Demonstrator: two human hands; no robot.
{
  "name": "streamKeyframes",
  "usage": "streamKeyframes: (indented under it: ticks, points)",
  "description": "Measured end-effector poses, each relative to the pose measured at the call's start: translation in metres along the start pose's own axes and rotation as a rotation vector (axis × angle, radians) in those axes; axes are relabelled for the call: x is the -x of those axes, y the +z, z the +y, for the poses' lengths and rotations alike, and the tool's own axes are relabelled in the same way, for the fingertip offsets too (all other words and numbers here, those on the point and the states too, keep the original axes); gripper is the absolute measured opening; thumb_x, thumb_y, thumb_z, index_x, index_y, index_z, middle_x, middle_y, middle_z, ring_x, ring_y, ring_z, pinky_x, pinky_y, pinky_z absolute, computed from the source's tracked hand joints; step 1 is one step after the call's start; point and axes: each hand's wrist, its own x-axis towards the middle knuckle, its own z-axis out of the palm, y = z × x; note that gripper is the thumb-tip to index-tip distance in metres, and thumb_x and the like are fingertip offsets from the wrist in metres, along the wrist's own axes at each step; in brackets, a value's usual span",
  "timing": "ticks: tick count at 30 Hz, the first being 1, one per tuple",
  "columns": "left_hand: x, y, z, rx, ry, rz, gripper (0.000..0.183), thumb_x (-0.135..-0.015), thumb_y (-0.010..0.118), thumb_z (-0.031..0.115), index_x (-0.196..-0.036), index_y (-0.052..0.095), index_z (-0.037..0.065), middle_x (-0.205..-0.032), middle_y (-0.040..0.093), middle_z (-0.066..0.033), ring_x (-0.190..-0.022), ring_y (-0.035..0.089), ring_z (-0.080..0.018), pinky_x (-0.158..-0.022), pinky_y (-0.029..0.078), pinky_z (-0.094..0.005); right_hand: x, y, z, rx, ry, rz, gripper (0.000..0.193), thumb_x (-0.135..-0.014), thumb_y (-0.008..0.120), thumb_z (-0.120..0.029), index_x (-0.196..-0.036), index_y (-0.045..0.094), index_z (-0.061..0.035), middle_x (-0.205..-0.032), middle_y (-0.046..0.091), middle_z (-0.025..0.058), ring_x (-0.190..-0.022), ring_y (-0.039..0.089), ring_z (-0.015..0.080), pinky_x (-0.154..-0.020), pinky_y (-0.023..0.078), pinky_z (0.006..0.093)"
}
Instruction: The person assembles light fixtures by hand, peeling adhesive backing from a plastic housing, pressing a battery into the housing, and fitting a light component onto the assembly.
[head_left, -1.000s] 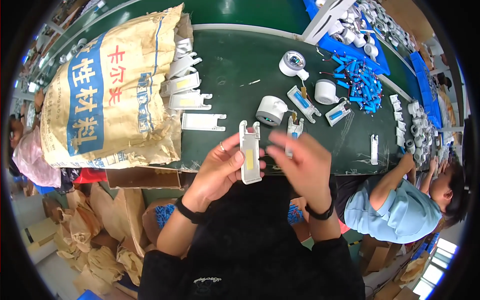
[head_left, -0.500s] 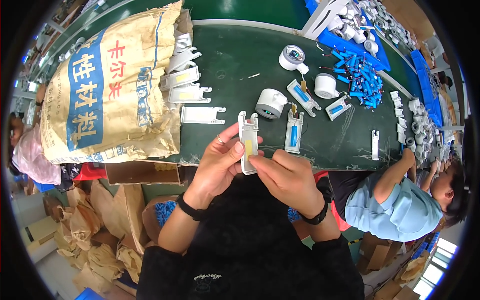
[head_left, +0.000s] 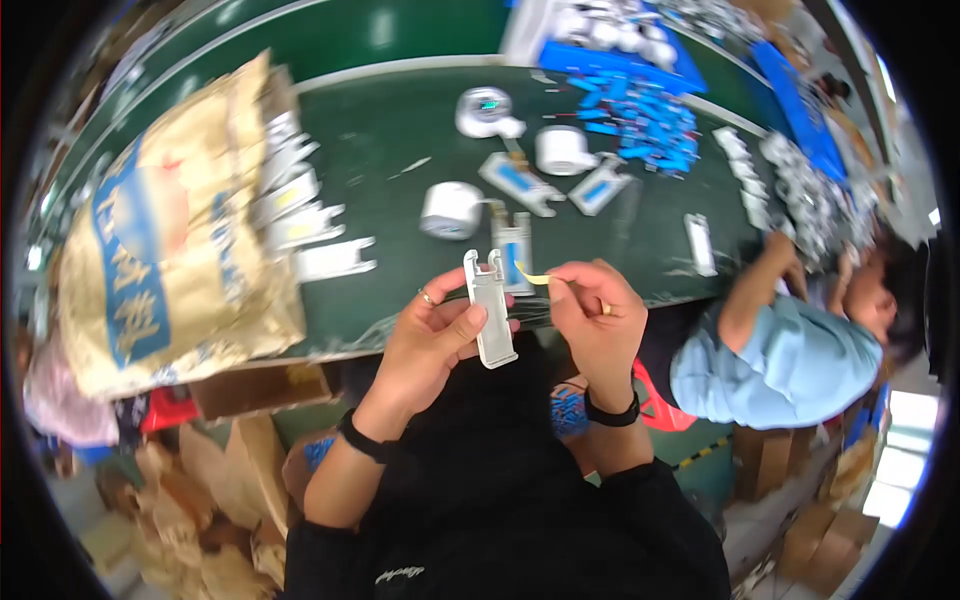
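My left hand [head_left: 420, 345] holds a white plastic casing [head_left: 492, 322] upright, its two prongs pointing away from me. The inside of the casing faces up. Just right of it, my right hand [head_left: 605, 325] pinches one end of a thin, curled yellow strip [head_left: 535, 279] between thumb and forefinger. The strip is apart from the casing. Behind my hands stands a white round lamp-like head [head_left: 450, 210], wired to a casing with a blue battery [head_left: 513, 250] that the held casing partly covers. Two similar heads [head_left: 487, 113] lie farther back, with battery-fitted casings [head_left: 522, 184] beside them.
A large paper sack [head_left: 150, 250] lies on the left of the green table [head_left: 390, 130], white casings [head_left: 337, 259] at its mouth. Blue batteries [head_left: 640, 120] are heaped before a blue bin [head_left: 690, 74] at the back. A single casing [head_left: 700, 245] lies right, near a person in light blue [head_left: 780, 340].
The yellow strip has come off the casing and is now in my right hand, which has moved right and away from it. The whole view has shifted and tilted.
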Motion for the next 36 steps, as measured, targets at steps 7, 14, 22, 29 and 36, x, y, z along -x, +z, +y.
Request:
streamKeyframes:
  ticks: [7, 14, 22, 29, 36]
  points:
    - [-0.162, 0.122, -0.103, -0.156, -0.084, -0.071, 0.052, -0.094, 0.066, 0.008, -0.139, 0.044, -0.003, -0.114, 0.068, -0.0142, -0.099, 0.068, -0.0208, -0.084, 0.057, -0.0321, 0.056, -0.098, 0.009, -0.52, 0.22, 0.195, 0.003, -0.094, 0.057, 0.006, -0.094, 0.059, 0.0047, -0.084, 0.056, 0.0057, -0.045, 0.034, 0.0024, -0.037, 0.023, 0.0205]
    - [-0.191, 0.136, -0.134, -0.557, 0.241, 0.146, 0.057, -0.089, 0.069, 0.008, -0.139, 0.045, -0.009, -0.124, 0.065, -0.0239, -0.116, 0.064, -0.0303, -0.099, 0.051, -0.0372, 0.088, -0.131, 0.015, -0.544, 0.252, 0.318, 0.005, -0.091, 0.056, 0.008, -0.092, 0.059, 0.004, -0.082, 0.054, 0.0047, -0.045, 0.034, 0.003, -0.037, 0.021, 0.0205]
    - [-0.059, 0.023, 0.065, -1.314, 0.769, 0.252, 0.026, -0.094, 0.068, 0.009, -0.12, 0.068, 0.005, -0.105, 0.073, -0.0078, -0.092, 0.068, -0.0147, -0.082, 0.054, -0.0279, 0.06, -0.089, 0.029, -1.007, 0.355, 0.014, 0.008, -0.084, 0.053, 0.009, -0.088, 0.051, 0.0017, -0.095, 0.056, 0.0177, -0.041, 0.027, 0.0025, -0.034, 0.016, 0.0191]
    - [-0.053, -0.127, 0.206, -1.976, 0.44, 0.233, 0.049, -0.08, 0.082, 0.024, -0.123, 0.067, 0.005, -0.121, 0.064, -0.0178, -0.112, 0.06, -0.0338, -0.097, 0.048, -0.0397, 0.043, -0.027, 0.024, -1.186, 0.524, -0.542, 0.014, -0.09, 0.063, -0.002, -0.093, 0.049, -0.0025, -0.091, 0.062, 0.0252, -0.04, 0.031, 0.0034, -0.034, 0.023, 0.0194]
    - [-0.062, -0.155, 0.203, -2.107, 0.705, 0.007, 0.051, -0.082, 0.08, 0.022, -0.128, 0.065, 0.008, -0.118, 0.064, -0.0156, -0.108, 0.059, -0.0308, -0.097, 0.048, -0.0373, 0.036, 0.008, 0.007, -1.131, 0.571, -0.523, 0.011, -0.092, 0.062, -0.006, -0.098, 0.054, -0.0004, -0.069, 0.054, 0.0097, -0.045, 0.033, 0.0038, -0.036, 0.022, 0.0193]
